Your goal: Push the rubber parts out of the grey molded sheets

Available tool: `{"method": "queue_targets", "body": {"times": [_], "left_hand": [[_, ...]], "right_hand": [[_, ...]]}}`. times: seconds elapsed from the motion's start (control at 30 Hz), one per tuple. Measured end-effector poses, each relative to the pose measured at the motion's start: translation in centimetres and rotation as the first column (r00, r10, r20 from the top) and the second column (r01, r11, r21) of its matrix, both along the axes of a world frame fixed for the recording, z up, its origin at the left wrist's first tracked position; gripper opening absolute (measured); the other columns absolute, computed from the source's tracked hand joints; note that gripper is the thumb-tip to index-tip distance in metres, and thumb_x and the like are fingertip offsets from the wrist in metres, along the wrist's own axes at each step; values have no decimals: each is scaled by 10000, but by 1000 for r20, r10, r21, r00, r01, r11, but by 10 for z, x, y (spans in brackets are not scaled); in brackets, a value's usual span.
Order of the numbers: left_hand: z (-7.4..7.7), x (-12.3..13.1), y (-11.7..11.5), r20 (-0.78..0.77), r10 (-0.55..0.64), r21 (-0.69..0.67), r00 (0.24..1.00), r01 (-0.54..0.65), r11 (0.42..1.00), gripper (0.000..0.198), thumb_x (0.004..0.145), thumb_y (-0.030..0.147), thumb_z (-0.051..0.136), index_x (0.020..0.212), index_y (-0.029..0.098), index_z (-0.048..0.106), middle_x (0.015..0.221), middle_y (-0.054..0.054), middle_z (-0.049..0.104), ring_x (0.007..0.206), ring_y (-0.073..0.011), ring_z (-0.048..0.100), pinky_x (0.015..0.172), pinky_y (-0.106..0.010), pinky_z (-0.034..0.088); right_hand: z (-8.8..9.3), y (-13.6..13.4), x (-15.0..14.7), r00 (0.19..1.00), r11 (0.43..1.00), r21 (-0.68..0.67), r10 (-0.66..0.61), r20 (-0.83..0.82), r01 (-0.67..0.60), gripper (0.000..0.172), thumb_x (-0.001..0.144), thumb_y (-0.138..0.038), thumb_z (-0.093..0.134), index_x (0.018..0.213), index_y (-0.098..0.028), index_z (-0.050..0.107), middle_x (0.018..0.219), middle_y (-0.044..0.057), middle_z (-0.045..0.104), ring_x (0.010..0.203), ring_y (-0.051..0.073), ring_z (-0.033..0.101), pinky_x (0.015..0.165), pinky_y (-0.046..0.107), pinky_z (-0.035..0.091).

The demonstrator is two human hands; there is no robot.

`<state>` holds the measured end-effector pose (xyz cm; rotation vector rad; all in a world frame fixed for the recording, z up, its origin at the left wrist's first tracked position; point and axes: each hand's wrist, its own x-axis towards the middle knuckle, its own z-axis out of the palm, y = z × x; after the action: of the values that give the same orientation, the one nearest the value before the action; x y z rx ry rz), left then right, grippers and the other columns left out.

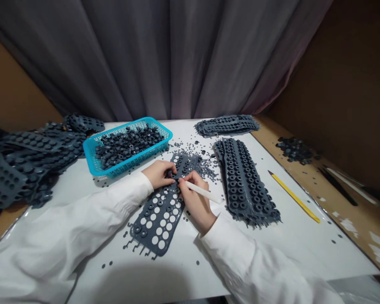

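Note:
A dark grey rubber sheet (158,219) lies at a slant on the white table surface. Some of its round holes show white, others hold dark rings. Over its upper middle, my left hand (160,173) pinches a small dark rubber piece (169,173) between thumb and fingers. Close by on the right, my right hand (196,198) grips a white pen-like tool (204,193), its tip end at the sheet between both hands. Fingers hide the exact spot where the tip meets the sheet.
A blue basket (115,169) of dark pieces stands behind my left hand. Ringed sheets (245,179) and a yellow pencil (294,196) lie at right, more sheets (226,125) behind. Dark sheets (34,152) pile up at left. Tiny dark discs (205,166) are scattered around; loose pieces (294,149) sit far right.

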<state>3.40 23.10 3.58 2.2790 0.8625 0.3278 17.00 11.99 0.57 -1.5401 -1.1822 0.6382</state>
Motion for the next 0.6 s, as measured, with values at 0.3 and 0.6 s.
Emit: {"method": "queue_targets", "body": {"times": [0.3,0.6], "left_hand": [[-6,3,5,-66,-193,215,979,203,955,54,787,156,595,753,153,637,776,-53,624,741,-170,577,705,-253,434],[17,-16,12,152,98,308,984,-142,941,183,819,290,567,835,133,659,774,-51,653,605,-135,527,590,-246,405]], "right_hand": [[2,1,0,1000,999,32,-2,26,1,171,791,-236,517,632,-206,461,561,-49,504,544,125,496,530,223,331],[2,2,1,1000,999,34,10,13,-10,162,786,-223,507,632,-208,458,542,-52,481,524,123,475,514,225,318]]}}
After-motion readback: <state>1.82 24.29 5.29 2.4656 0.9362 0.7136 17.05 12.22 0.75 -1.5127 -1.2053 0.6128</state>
